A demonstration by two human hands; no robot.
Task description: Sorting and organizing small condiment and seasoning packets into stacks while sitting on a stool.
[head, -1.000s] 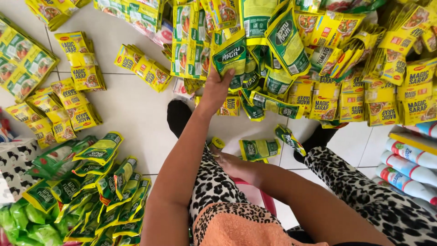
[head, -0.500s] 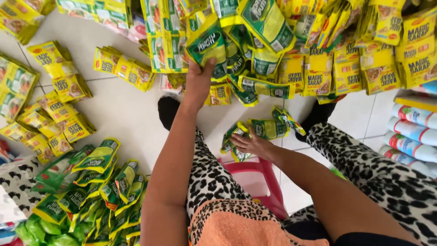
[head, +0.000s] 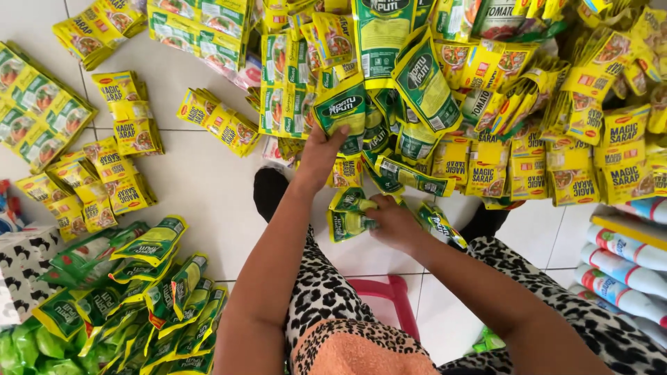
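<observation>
the left hand (head: 321, 154) grips a green sachet (head: 342, 111) at the heap's edge in the upper middle, the right hand (head: 394, 222) holds gathered green sachets (head: 351, 215) at centre, and many still lie mixed with yellow packets (head: 486, 167), so sorting looks part done.

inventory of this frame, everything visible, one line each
green sachets: many, green, top-centre heap; left hand grips one
green sachet bundle: a few, green, centre floor, in right hand
yellow sachets: many, yellow, top and right heap
yellow sachet stacks: several, yellow, left floor
green sachet pile: many, green, bottom left
tubes: several, white with red and blue, right edge
stool: one, pink, under the legs
tiled floor: white
left hand: on heap
right hand: on bundle
</observation>
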